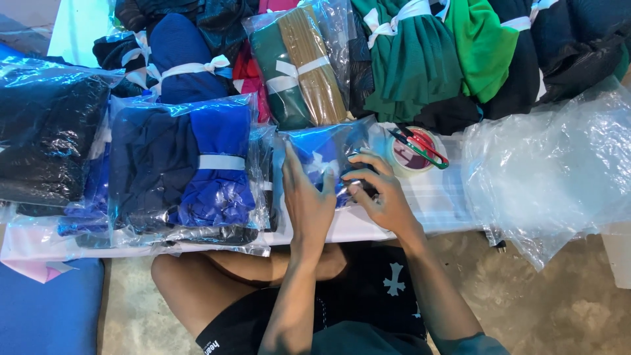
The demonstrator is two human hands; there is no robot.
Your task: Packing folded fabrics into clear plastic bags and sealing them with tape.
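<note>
hands (348, 197) bare, no gloves; teal short sleeves; black shorts, white cross mark, lettered hem

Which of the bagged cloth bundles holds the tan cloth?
The upright bag at the top centre, behind both hands: it holds tan and dark green cloth tied with white ribbon. The other bags hold blue or black.

A small clear plastic bag holding folded blue cloth tied with white ribbon (327, 160) lies at the middle of the low table, under both hands. Just left of it sits a larger clear bag of navy and bright blue cloth with a white band (187, 167), and further left a glossy bag of black cloth (49, 131). Behind stands a clear bag of dark green and tan cloth (301, 66). A heap of empty crumpled clear bags (552, 164) lies at the right.
</note>
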